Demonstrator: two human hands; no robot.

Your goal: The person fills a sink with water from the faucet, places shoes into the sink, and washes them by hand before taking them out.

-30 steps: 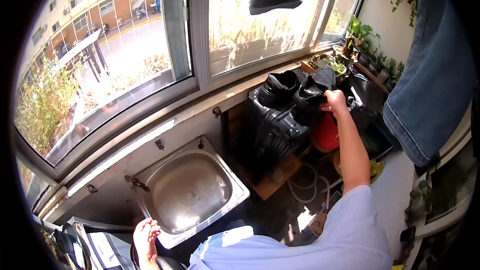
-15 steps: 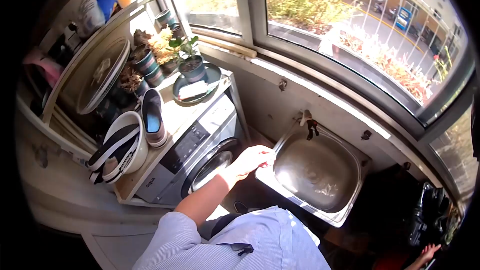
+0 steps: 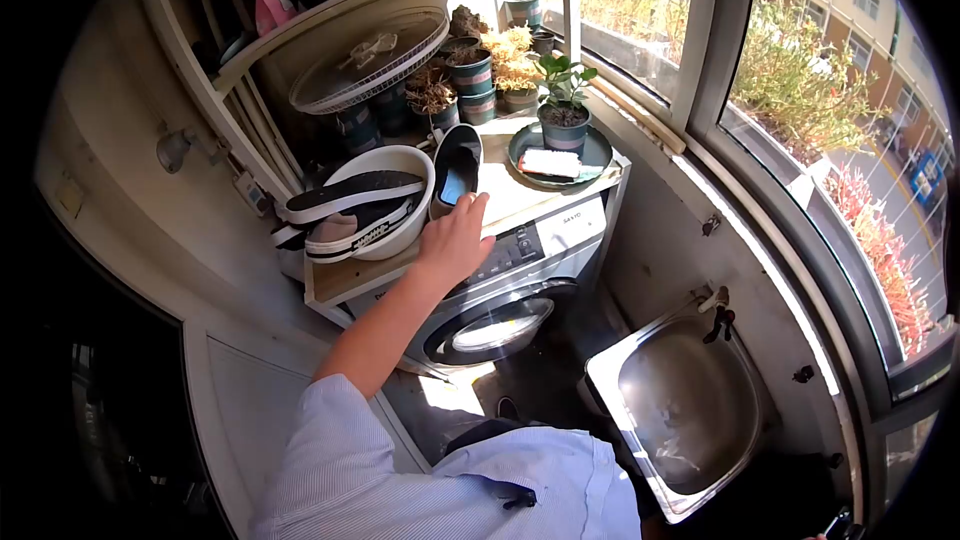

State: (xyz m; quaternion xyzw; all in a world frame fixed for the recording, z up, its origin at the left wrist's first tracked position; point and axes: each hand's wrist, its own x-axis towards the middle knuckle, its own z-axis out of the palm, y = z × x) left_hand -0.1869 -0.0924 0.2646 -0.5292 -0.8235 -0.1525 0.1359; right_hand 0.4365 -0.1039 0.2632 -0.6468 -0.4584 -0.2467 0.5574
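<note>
My left hand (image 3: pixel 456 243) is at the near end of a dark slip-on shoe (image 3: pixel 459 158) with a blue insole, on the wooden top above the washing machine. Its fingers are partly bent and apart from the thumb; they overlap the shoe's heel, and whether they touch it is hard to see. Left of the shoe, a white basin (image 3: pixel 418 202) holds another shoe (image 3: pixel 360 225) with a black upper and white sole, and more footwear partly hidden. Only a sliver of my right hand (image 3: pixel 822 537) shows at the bottom edge, with its fingers out of sight.
A washing machine (image 3: pixel 570 230) stands under the wooden top (image 3: pixel 500 195). A green tray (image 3: pixel 598 162) carries a potted plant (image 3: pixel 565 125) and a white item. To the right is a metal sink (image 3: pixel 690 410) with a tap (image 3: pixel 718 315). Shelving (image 3: pixel 330 15) and several pots stand behind.
My view has turned left. My left hand has moved from beside the sink's edge to the shoe's heel. My right hand has almost left the view.
</note>
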